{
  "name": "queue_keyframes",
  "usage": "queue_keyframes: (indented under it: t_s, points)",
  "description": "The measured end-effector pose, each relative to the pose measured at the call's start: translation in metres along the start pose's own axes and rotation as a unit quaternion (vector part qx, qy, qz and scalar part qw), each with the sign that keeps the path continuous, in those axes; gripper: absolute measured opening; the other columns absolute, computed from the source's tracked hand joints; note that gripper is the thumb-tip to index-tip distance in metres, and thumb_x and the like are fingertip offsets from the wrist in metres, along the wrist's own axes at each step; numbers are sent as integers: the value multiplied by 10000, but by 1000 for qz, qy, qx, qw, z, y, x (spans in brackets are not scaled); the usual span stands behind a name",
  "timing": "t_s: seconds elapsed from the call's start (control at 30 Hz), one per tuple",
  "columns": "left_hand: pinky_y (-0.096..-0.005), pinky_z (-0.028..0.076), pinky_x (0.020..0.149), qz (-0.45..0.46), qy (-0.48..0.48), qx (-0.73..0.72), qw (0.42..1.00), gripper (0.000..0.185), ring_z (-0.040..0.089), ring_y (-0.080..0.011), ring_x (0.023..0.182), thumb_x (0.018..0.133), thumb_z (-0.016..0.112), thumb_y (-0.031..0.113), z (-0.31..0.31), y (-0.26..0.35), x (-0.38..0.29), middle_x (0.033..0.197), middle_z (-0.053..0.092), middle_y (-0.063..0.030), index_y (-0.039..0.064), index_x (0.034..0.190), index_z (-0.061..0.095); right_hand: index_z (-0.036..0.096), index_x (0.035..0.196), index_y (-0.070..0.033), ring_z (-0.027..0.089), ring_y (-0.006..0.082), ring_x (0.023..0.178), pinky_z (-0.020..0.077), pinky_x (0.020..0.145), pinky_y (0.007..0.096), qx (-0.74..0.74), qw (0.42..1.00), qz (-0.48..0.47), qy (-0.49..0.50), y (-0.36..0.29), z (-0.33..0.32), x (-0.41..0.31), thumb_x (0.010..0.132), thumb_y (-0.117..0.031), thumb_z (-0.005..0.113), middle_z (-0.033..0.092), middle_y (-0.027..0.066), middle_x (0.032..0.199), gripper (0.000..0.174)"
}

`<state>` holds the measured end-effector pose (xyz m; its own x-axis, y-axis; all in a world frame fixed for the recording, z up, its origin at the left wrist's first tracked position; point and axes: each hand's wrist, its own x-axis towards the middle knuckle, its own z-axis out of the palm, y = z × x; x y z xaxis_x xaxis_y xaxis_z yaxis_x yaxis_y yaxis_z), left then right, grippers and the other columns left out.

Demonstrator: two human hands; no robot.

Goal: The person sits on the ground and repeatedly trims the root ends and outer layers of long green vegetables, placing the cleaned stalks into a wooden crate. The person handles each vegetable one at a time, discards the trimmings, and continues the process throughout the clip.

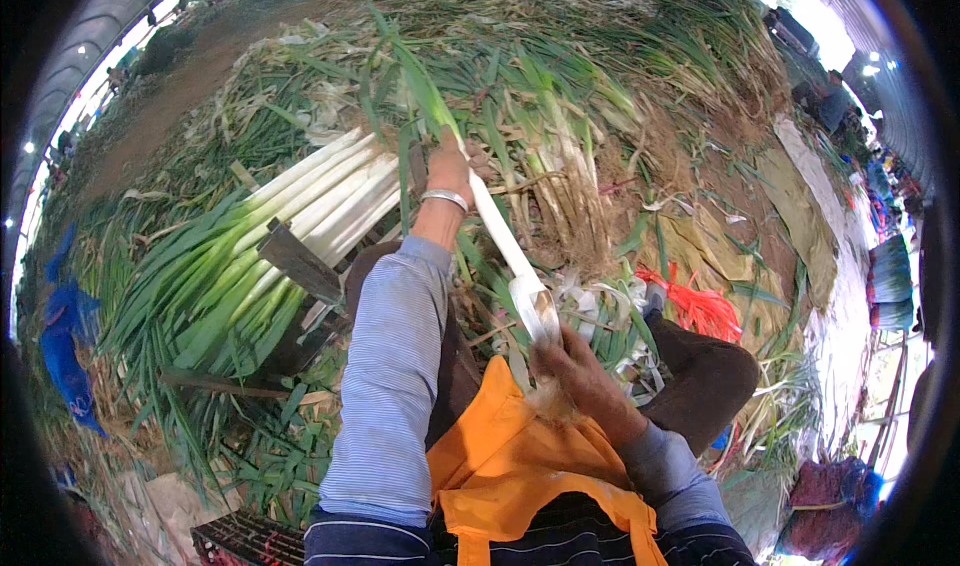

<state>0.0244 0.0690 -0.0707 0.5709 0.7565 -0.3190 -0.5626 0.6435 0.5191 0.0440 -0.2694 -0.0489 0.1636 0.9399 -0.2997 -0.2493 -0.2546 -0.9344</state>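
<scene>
A single long white-stalked Welsh onion (501,225) runs slantwise in front of me, its green leaves pointing up and away. My left hand (454,162), with a metal bracelet at the wrist, grips it where white turns green. At the root end, my right hand (574,375) holds the stalk's base, where an outer layer looks loose. Left of my left arm, a stack of cleaned Welsh onions (322,191) rests on a metal and wood stand (300,260), white ends up and leaves hanging down. Beyond my hands, uncleaned Welsh onions (566,191) with brown roots lie on the ground.
Stripped leaves (300,86) cover much of the ground. Red plastic ties (694,307) lie by my right knee, near tan sacking (701,243). A blue plastic bag (67,356) is at the far left, a dark plastic crate (244,540) at lower left. A person (831,101) is at the upper right.
</scene>
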Motion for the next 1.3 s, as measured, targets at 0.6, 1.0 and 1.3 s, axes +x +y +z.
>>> queue_keyframes:
  t_s: [0.6, 1.0, 1.3]
  points:
    - [-282, 381, 447, 137, 63, 83, 985, 424, 395, -131, 520, 1020, 460, 482, 38, -33, 3, 664, 419, -22, 77, 898, 459, 604, 970, -23, 550, 382, 968, 449, 851, 416, -684, 709, -39, 166, -55, -69, -199, 772, -53, 688, 569, 182, 982, 217]
    - [-336, 496, 663, -69, -233, 169, 955, 599, 518, -172, 643, 1026, 394, 531, 61, -68, -121, 763, 523, -12, 28, 1349, 435, 322, 1458, -11, 532, 118, 650, 506, 599, 288, 261, 956, -29, -132, -16, -27, -20, 997, -313, 510, 530, 10, 844, 582]
    - [-461, 336, 1121, 500, -336, 759, 247, 546, 453, -318, 1314, 806, 653, 95, 63, -1, -163, 1299, 520, -121, 134, 1331, 505, 388, 1405, 39, 601, 253, 838, 503, 760, 370, -293, 937, -122, 148, -2, -45, 3, 941, -221, 530, 605, 173, 1024, 550]
